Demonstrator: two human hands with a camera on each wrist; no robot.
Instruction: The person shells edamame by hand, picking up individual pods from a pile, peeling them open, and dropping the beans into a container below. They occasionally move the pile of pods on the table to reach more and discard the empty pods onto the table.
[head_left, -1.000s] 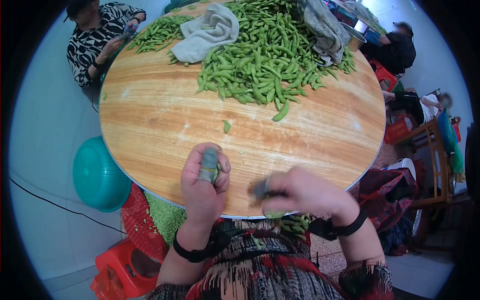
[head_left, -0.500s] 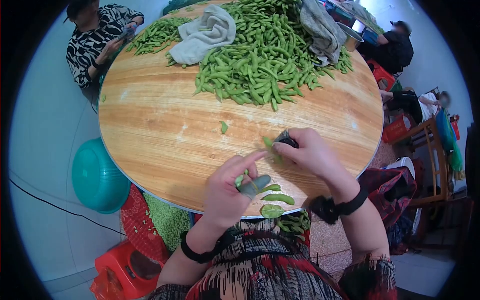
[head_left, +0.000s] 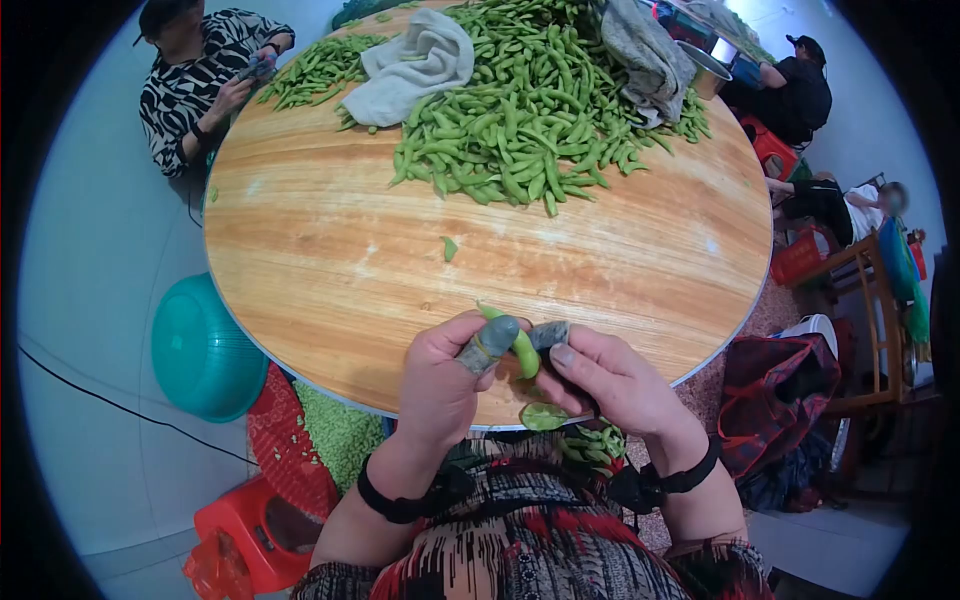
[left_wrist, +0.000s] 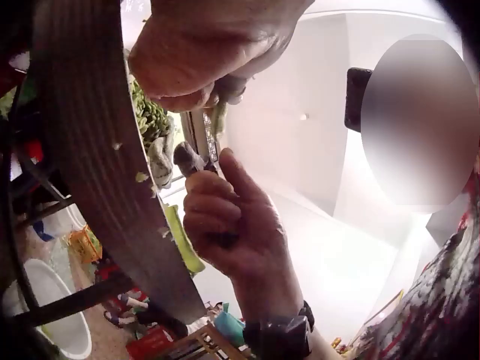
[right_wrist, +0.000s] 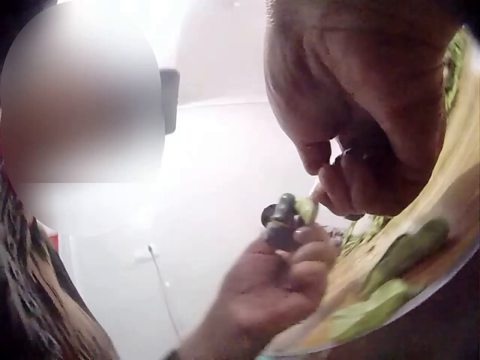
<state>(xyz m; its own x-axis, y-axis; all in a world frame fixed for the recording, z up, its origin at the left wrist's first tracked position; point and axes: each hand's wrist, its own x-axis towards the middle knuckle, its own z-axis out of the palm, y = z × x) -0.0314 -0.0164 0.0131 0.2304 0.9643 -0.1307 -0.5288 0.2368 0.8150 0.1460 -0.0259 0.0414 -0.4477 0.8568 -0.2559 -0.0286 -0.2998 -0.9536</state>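
Head view: I see left hand pinching a curved green soybean pod over the round wood-grain table; right hand curled beside it, hold unclear to me. Ribbed turquoise plastic basin, inside hidden. Farther: heaped pods, metal pot.

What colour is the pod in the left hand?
The pod is green; the head view shows it best.

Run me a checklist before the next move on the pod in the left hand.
1. Pod secured: ok, pinched in the left hand.
2. Thumb cover on left thumb: ok, yellow band around it.
3. Right hand touching that pod: cannot tell; it is close beside it.
4. Table free of scraps: not ok, a small green piece lies ahead.
5. More pods available: ok, large pod pile beyond.
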